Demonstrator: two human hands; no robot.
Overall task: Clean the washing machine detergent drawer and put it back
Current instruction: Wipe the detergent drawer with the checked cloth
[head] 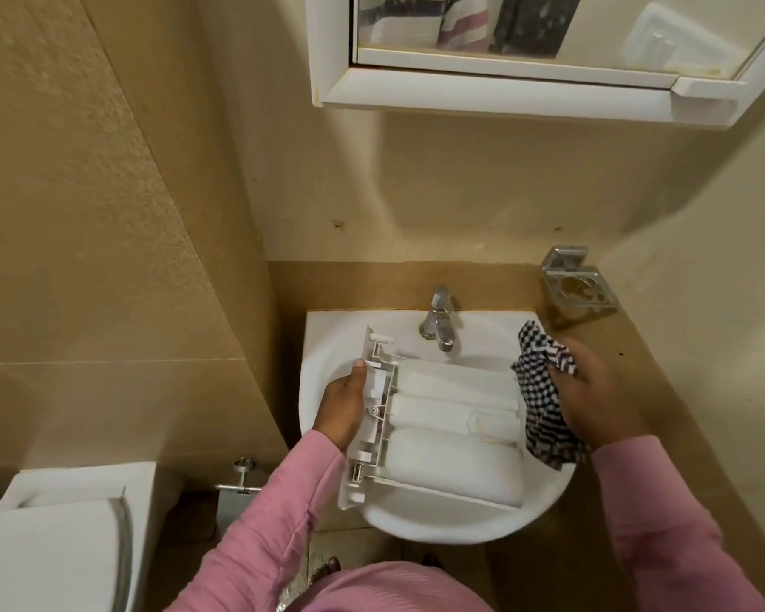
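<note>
Nearest the camera, below the sink (327,346), two pink sleeves (257,523) reach up toward the white basin. Over the sink's bowl lies the detergent drawer (451,417), a white plastic tray turned underside up, so that three rounded compartment bottoms show side by side; its front panel points toward the sink's left rim and its far end toward the right rim. At the sink's left side, the left hand (343,408) grips that front panel, fingers wrapped behind it and the thumb laid along its upper edge. At the sink's right side, the right hand (592,395) is closed around a black-and-white checked cloth (544,404), which is bunched against the drawer's far end and hangs down over the basin's right rim. Behind the drawer, at the back of the sink, stands a chrome tap (438,318) with its spout aimed into the bowl. Left of the sink and lower sits a white toilet (63,545), with a chrome fitting (241,477) on the wall between the two. Right of the sink and a little behind it, a metal holder (577,282) is fixed to the tan wall. Above the sink, farthest away, hangs a white-framed mirror cabinet (526,92).
</note>
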